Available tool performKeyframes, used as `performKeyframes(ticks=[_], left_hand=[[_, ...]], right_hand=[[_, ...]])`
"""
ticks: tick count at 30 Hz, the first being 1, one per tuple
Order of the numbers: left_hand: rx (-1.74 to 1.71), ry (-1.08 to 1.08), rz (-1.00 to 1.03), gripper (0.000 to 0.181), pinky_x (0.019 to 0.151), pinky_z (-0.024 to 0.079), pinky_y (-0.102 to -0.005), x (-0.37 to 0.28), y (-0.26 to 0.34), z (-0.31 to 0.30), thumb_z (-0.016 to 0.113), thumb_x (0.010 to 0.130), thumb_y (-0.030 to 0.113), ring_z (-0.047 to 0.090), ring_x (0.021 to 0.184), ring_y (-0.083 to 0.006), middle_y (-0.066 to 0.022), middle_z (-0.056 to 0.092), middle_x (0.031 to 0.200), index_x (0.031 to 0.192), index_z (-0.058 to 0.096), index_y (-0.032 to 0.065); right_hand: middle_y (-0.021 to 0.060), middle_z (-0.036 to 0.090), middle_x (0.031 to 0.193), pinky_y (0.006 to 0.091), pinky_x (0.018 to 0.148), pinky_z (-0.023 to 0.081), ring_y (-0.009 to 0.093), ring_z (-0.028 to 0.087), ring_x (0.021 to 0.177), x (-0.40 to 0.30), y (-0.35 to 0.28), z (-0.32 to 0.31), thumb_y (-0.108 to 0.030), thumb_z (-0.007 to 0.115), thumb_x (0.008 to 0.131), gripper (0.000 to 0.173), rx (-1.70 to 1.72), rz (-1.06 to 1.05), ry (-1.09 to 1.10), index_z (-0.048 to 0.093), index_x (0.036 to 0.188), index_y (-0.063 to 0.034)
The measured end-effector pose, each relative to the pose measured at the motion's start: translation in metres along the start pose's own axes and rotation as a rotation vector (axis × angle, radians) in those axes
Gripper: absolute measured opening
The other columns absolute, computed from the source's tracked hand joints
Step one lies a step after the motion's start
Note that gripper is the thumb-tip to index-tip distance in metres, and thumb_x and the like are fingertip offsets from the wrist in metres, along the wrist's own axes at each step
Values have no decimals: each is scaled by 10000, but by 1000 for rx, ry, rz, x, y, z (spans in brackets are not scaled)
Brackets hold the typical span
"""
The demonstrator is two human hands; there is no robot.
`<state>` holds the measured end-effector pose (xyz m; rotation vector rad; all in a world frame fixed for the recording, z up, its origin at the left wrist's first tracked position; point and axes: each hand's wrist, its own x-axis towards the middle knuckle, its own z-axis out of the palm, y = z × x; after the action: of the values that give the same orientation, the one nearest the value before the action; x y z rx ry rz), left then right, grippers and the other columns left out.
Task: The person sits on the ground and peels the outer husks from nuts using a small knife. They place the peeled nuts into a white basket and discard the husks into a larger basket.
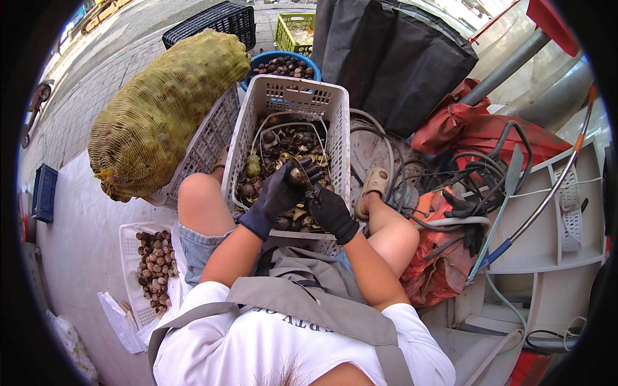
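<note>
Over a white plastic crate (340, 111) my left hand (280, 193), in a dark knit glove, holds a dark roundish walnut (296, 176) at its fingertips. My right hand (330, 212), in a black glove, is closed around the handle end of a knife, whose curved blade (303, 170) lies against the walnut. Much of the handle is hidden by the fingers. Below both hands the crate holds dark walnuts, broken yellowish husks and a green walnut in its husk (253, 166). A pale wire handle arches over them.
A blue basin (316, 72) of walnuts stands beyond the crate. At left, a full mesh sack (164, 106) rests on another crate (212, 130); a white basket (129, 251) holds cleaned walnuts. Cables (381, 125), red plastic bags (434, 275) and a metal pole (507, 65) are at right.
</note>
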<state>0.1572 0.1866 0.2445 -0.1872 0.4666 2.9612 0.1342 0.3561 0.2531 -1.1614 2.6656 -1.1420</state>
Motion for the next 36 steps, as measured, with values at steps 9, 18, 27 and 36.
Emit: performKeyframes(ticks=[9, 18, 27, 36], left_hand=[[1416, 256, 275, 463, 896, 463, -294, -2, -32, -30, 520, 988, 274, 571, 1071, -188, -143, 557, 1228, 1349, 420, 2], [1214, 800, 676, 447, 885, 476, -359, 27, 22, -72, 605, 904, 276, 605, 1018, -245, -168, 630, 1139, 1241, 547, -13], [2532, 848, -321, 487, 1012, 390, -389, 36, 67, -78, 577, 827, 397, 549, 1172, -282, -160, 627, 1164, 1215, 604, 104], [2534, 967, -588, 429, 820, 505, -383, 47, 63, -93, 595, 823, 376, 651, 1055, -247, -106, 675, 1135, 1153, 645, 106]], right_hand=[[228, 630, 818, 468, 648, 486, 397, 608, 735, -1, 26, 8, -186, 586, 846, 323, -1, 141, 105, 577, 1097, 18], [222, 620, 790, 475, 635, 474, 410, 597, 746, 2, 17, -11, -171, 569, 867, 200, 73, 221, 155, 584, 984, -9], [200, 597, 724, 469, 614, 468, 391, 590, 684, -1, 27, 0, -201, 594, 857, 266, 74, 172, 76, 574, 1030, 0], [219, 614, 800, 478, 615, 472, 398, 603, 735, 9, 18, 1, -209, 599, 865, 218, 107, 178, 30, 584, 1001, -40]])
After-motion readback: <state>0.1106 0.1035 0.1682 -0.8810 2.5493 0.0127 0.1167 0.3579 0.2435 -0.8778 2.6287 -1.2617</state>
